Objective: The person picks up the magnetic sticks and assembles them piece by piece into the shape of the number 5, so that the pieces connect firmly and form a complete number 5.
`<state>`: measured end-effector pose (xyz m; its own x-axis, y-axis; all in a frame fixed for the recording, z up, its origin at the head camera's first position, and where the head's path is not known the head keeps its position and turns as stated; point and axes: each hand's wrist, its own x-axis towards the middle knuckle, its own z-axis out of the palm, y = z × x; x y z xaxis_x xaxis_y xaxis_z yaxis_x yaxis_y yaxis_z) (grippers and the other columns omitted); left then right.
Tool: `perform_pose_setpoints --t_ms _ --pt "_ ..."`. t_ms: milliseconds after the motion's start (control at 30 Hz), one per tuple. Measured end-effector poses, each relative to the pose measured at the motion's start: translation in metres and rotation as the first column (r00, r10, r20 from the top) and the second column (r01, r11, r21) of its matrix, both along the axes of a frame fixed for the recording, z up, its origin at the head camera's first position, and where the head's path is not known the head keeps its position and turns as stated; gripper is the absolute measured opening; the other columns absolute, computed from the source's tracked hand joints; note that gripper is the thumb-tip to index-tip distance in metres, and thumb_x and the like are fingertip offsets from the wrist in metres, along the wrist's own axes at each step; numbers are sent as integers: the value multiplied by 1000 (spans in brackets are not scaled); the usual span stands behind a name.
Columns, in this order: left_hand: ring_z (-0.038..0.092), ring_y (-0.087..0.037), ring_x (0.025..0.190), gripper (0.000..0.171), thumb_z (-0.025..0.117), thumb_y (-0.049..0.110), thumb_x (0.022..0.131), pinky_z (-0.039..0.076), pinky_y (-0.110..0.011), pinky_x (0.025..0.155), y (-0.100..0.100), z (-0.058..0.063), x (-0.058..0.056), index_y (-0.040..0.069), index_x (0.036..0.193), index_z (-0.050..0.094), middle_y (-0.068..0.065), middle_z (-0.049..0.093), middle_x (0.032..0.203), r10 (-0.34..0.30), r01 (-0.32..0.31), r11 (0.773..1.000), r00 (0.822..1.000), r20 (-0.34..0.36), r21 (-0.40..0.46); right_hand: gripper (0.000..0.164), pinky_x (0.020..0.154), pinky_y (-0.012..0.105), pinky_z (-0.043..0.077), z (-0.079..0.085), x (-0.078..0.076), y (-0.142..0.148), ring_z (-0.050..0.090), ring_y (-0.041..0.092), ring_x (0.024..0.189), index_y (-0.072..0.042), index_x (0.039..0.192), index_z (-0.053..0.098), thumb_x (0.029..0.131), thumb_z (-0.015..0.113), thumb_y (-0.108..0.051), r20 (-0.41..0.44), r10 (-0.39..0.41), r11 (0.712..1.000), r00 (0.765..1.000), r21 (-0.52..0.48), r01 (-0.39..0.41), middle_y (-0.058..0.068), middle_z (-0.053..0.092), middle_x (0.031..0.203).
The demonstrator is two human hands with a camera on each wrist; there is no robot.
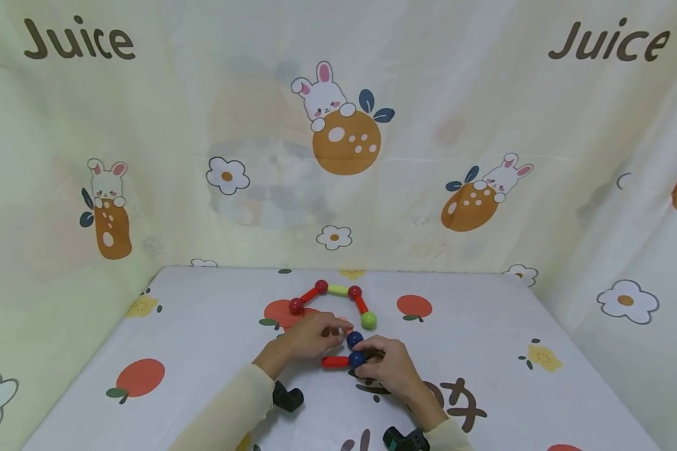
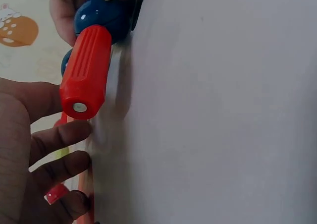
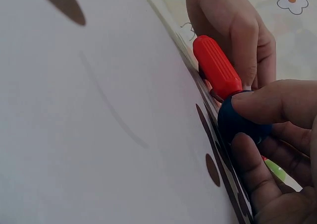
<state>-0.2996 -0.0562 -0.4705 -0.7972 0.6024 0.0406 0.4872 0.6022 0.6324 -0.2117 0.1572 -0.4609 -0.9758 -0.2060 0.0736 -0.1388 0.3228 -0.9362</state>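
Note:
My right hand (image 1: 392, 366) pinches a dark blue ball (image 3: 240, 119) between thumb and fingers, low over the tabletop. From that ball a ribbed red rod (image 2: 86, 70) points left, its free end showing a small metal disc. A second blue ball (image 1: 355, 339) sits just behind the first. My left hand (image 1: 314, 335) is beside this second ball, its fingers bent and reaching right. A pinkish-red bit shows at its fingertips in the head view; whether the hand grips anything is hidden. In the left wrist view, its thumb passes behind the red rod and the other fingers are spread.
Behind the hands lies an open arch of dark red balls (image 1: 321, 286), red rods (image 1: 362, 304), a yellow-green rod (image 1: 338, 290) and a green ball (image 1: 369, 321). The tabletop (image 1: 474, 351) has a fruit-print cover, and a printed curtain (image 1: 259, 113) stands around it.

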Motion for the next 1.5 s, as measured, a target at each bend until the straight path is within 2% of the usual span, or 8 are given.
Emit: perform_pose_setpoints --t_ms 167,367,467,667,867,1033,1267,1500 --pt "55 -7 94 33 66 25 98 50 -27 79 2 2 -1 27 131 70 14 63 99 -3 2 999 1000 -26 -40 32 75 25 58 3 2 -1 66 26 88 5 108 74 77 78 6 -3 5 1000 1000 -11 -5 16 70 108" --pt "57 -6 98 28 66 33 99 52 -30 87 6 3 -5 25 126 71 15 65 103 17 -19 998 999 -40 -64 31 74 25 58 4 2 0 67 26 86 5 108 74 77 78 6 -2 7 1000 1000 -18 -7 17 70 107" --pt "58 -7 97 29 65 39 99 53 -29 86 8 2 -6 25 124 71 15 65 102 28 -31 997 999 -38 -72 31 74 24 57 5 3 0 67 26 86 5 108 73 78 78 6 0 10 1000 1000 -17 -10 17 70 106" --pt "56 -10 90 28 66 51 95 51 -27 75 11 3 -7 30 113 69 12 62 92 62 -64 993 998 -22 -104 31 73 22 55 4 4 0 66 25 85 5 108 73 77 78 5 1 10 1000 1000 -6 -10 15 70 104" --pt "56 -11 91 27 70 47 93 51 -29 76 10 7 -4 28 112 69 11 62 92 79 -79 991 997 -4 -105 31 73 22 56 3 3 0 65 24 85 5 108 73 77 78 5 -7 11 1000 1000 2 -11 15 70 104" --pt "57 -11 93 26 69 42 95 52 -30 79 9 5 -5 25 115 71 11 63 93 81 -80 993 997 11 -82 31 74 24 56 4 4 0 65 24 85 4 108 74 77 78 5 -7 2 1000 1000 4 -2 14 70 103" --pt "58 -10 92 22 68 33 96 52 -28 79 6 0 -4 27 116 73 14 65 95 43 -40 997 998 53 -64 32 73 23 56 3 4 0 66 25 85 5 108 73 76 78 6 0 6 1000 1000 -13 -6 15 71 101" --pt "58 -10 87 14 72 34 93 52 -25 74 4 -2 -3 28 106 73 14 64 90 28 -28 999 1000 6 -42 31 74 23 57 2 3 1 66 24 86 5 108 73 77 78 5 -7 18 1000 1000 -8 -18 15 71 102"
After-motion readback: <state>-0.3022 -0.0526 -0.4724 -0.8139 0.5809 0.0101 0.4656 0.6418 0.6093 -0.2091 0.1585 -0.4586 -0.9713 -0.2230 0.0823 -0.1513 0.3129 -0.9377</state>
